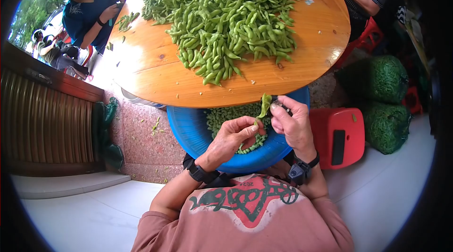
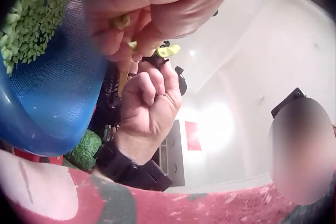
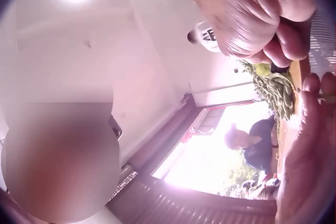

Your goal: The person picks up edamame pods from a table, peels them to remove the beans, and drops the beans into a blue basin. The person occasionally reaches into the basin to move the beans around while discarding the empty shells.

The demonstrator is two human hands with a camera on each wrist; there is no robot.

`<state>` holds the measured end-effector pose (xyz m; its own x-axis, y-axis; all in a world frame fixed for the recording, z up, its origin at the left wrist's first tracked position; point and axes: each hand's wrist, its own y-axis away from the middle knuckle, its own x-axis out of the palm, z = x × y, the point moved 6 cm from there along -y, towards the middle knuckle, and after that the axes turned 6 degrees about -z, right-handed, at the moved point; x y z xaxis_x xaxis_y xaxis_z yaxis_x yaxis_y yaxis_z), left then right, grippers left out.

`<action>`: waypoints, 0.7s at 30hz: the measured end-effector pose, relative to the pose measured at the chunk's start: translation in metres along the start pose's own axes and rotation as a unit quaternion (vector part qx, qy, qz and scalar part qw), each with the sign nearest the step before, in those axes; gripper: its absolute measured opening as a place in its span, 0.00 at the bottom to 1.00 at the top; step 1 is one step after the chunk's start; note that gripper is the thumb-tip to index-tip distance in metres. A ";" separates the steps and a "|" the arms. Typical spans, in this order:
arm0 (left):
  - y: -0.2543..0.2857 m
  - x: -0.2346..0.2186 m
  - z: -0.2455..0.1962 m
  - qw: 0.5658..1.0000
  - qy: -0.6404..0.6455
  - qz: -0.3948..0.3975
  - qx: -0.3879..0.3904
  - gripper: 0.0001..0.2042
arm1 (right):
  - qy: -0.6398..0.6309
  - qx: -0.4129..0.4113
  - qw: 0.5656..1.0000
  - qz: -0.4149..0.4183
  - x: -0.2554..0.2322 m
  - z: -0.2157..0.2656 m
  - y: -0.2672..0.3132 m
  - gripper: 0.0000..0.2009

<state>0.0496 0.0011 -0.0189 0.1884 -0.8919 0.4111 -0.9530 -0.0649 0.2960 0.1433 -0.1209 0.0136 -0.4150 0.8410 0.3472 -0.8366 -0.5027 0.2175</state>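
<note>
"Pinching the pod [image 1: 265, 106] just past the left fingertips, the right hand [image 1: 293, 123] has its thumb and forefinger almost together. How about the left hand [image 1: 230, 140]?"

"Its fingers are curled in around a small green piece [image 2: 122, 22]. I can't tell whether that's the pod's end or a loose bit."

"So what might go wrong?"

"Squeezing too hard could shoot a seed sideways. The blue basin [image 1: 186, 132] sits below the fingers, with shelled beans [image 1: 217, 119] in it, but one flung outward could clear the rim and land on the floor [image 1: 144, 155]."

"And the shell?"

"If the right fingers slacken, it could drop among those beans, and green on green is hard to spot. The table [image 1: 151, 73] edge is just beyond the fingertips too, so reaching forward carelessly could knock the knuckles."
</note>
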 end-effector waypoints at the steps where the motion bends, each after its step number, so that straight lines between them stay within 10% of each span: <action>1: 0.001 0.001 0.000 1.000 -0.004 0.006 -0.015 0.11 | 0.000 0.000 1.000 0.000 -0.001 0.001 -0.001 0.07; 21: -0.005 0.000 -0.001 0.995 0.024 -0.095 0.024 0.06 | -0.024 0.103 0.992 0.069 -0.004 -0.025 0.025 0.07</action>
<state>0.0545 0.0016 -0.0195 0.3757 -0.8393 0.3930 -0.9095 -0.2523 0.3305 0.1149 -0.1318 -0.0053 -0.4989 0.7533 0.4286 -0.6800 -0.6468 0.3454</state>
